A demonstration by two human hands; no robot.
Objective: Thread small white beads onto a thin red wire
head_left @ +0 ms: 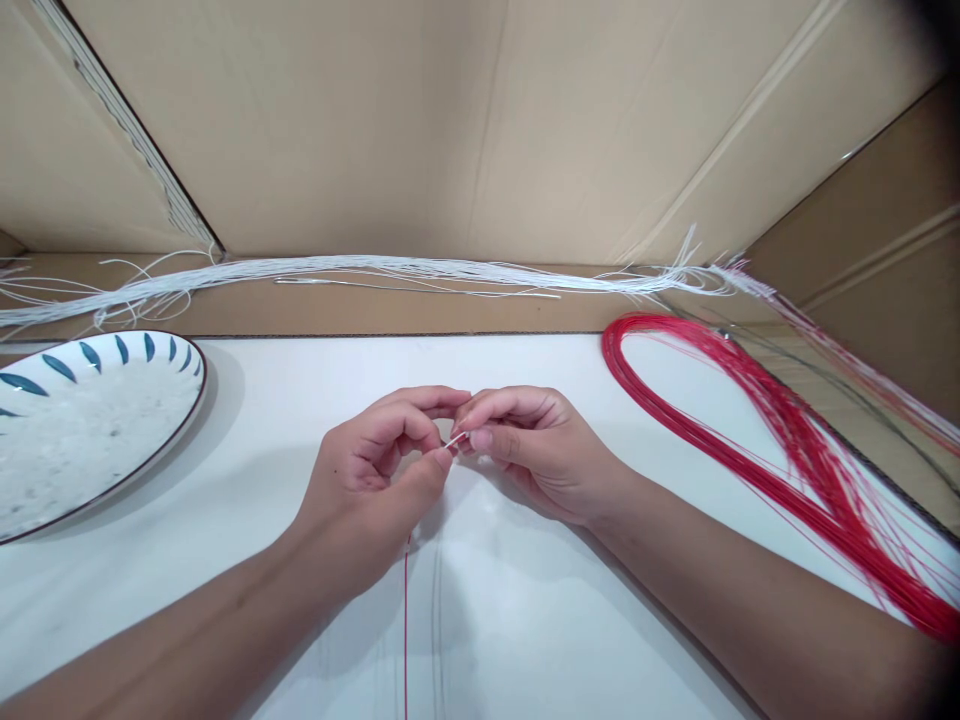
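Observation:
My left hand (382, 455) and my right hand (540, 440) meet above the middle of the white table, fingertips almost touching. Each is closed in a pinch on a short, thin whitish strand (455, 440) that shows between the thumbs. A thin red cord (406, 630) runs from beneath my left hand straight down toward the near edge of the view. Whether it joins the whitish strand is hidden by the fingers.
At left stands an oval plate (196, 400) with blue leaf marks, holding many tiny pale, clear pieces (97, 430). A looped bundle of red cords (675, 410) lies at right. White cords (390, 265) stretch along the back, before a cardboard wall (420, 130).

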